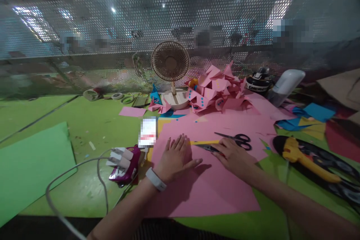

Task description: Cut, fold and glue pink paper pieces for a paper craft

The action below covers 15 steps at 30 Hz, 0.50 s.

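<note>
My left hand [176,157] lies flat with fingers spread on a large pink paper sheet [208,187] on the green table; a white band is on its wrist. My right hand [232,155] is closed on a yellow utility knife [204,144], whose blade end rests on the paper just right of my left fingers. Black-handled scissors [237,139] lie on the pink paper right behind my right hand.
A pile of folded pink paper shapes [216,92] and a small desk fan [170,67] stand behind. A power strip with white plugs [123,163] and cable sits left. A green sheet [30,165] lies far left. A yellow tool [305,159] and coloured papers [309,118] lie right.
</note>
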Each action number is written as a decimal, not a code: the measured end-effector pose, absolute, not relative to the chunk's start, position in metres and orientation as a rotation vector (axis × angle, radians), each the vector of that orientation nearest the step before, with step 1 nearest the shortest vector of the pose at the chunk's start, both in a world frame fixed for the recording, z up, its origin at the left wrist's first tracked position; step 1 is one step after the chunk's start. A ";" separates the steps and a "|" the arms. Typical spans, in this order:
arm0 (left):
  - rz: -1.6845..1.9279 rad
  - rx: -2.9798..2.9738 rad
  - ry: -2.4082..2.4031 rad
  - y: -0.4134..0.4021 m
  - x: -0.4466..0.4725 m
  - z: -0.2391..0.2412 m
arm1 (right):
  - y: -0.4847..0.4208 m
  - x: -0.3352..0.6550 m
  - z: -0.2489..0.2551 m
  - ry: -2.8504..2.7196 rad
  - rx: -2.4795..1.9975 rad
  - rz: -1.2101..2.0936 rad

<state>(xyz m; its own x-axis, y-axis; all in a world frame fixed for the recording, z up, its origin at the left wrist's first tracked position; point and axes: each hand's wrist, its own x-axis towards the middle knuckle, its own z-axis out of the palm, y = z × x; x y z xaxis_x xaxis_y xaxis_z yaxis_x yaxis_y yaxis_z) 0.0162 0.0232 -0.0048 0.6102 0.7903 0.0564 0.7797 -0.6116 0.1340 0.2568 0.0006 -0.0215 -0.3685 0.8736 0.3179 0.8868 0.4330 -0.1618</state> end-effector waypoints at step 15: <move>0.192 2.773 1.353 0.019 0.019 -0.011 | 0.001 0.247 -0.015 -2.393 -1.534 -0.055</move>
<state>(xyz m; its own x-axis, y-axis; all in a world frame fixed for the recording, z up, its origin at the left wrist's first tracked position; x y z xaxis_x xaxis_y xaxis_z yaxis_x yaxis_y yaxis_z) 0.0188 0.0185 -0.0113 0.6096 0.7876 0.0897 0.7814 -0.6161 0.0993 0.2470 0.0011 -0.0147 -0.3864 0.8824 0.2686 0.8938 0.4300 -0.1269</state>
